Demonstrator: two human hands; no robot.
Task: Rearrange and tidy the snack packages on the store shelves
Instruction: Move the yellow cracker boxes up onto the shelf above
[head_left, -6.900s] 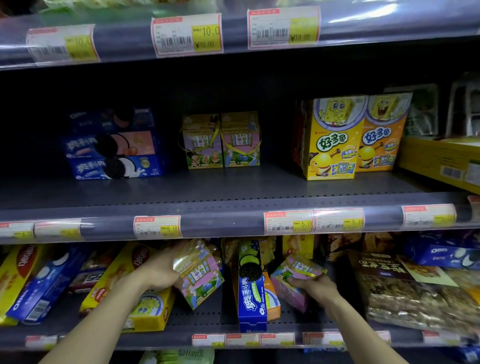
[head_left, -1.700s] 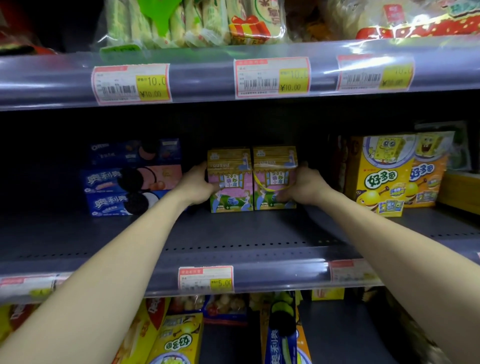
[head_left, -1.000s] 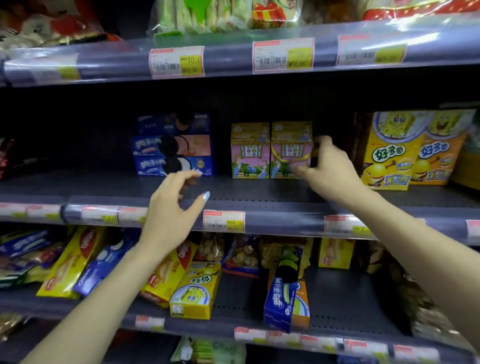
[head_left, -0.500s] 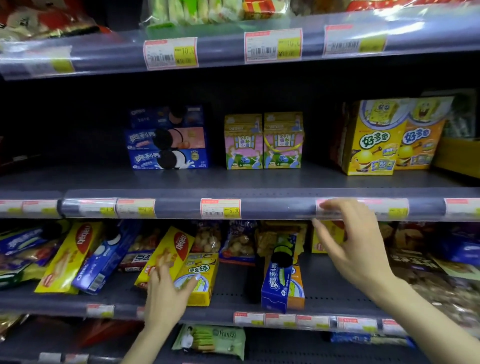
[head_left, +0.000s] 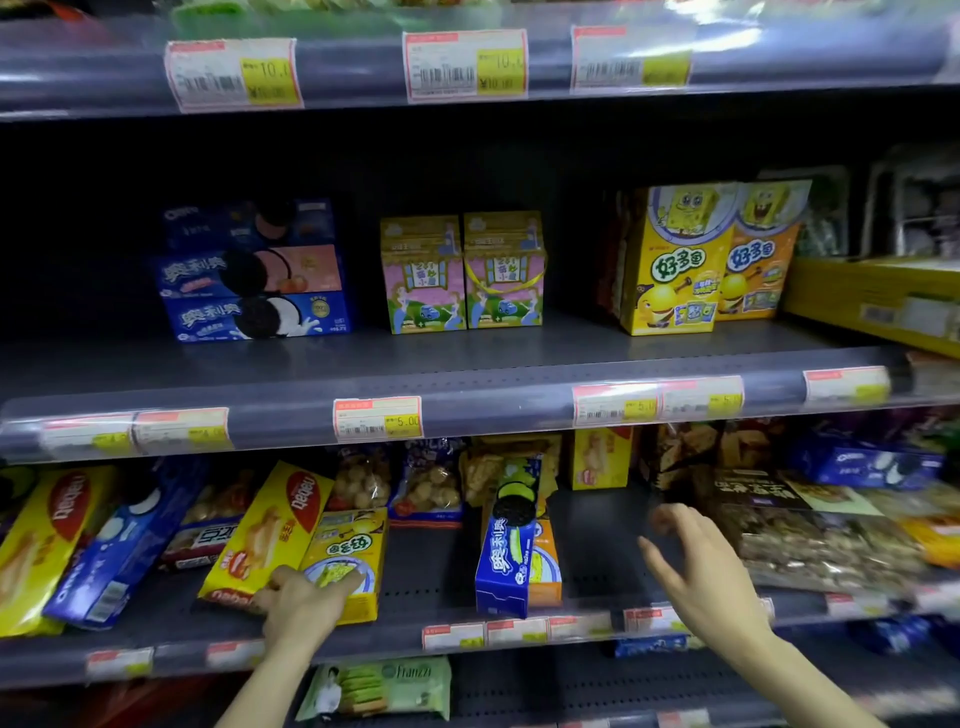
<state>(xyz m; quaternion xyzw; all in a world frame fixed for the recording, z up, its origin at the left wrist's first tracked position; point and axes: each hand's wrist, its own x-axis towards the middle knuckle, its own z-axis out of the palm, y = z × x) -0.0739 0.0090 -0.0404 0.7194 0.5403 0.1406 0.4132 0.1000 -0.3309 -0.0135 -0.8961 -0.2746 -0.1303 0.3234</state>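
Observation:
Two pink-and-green house-shaped boxes stand side by side on the middle shelf. On the lower shelf a yellow snack box lies flat; my left hand grips its near end, fingers curled over the top. My right hand hovers open with spread fingers over a bare patch of the lower shelf, right of an upright blue Oreo box, and holds nothing.
Stacked Oreo boxes sit left on the middle shelf, with yellow SpongeBob boxes to the right. The lower shelf holds slanted yellow Deqeu packs, a blue Oreo pack, bagged snacks and a dark nut bag.
My right hand has dropped from the middle shelf's edge to the lower shelf. My left hand has closed over the yellow box's near end.

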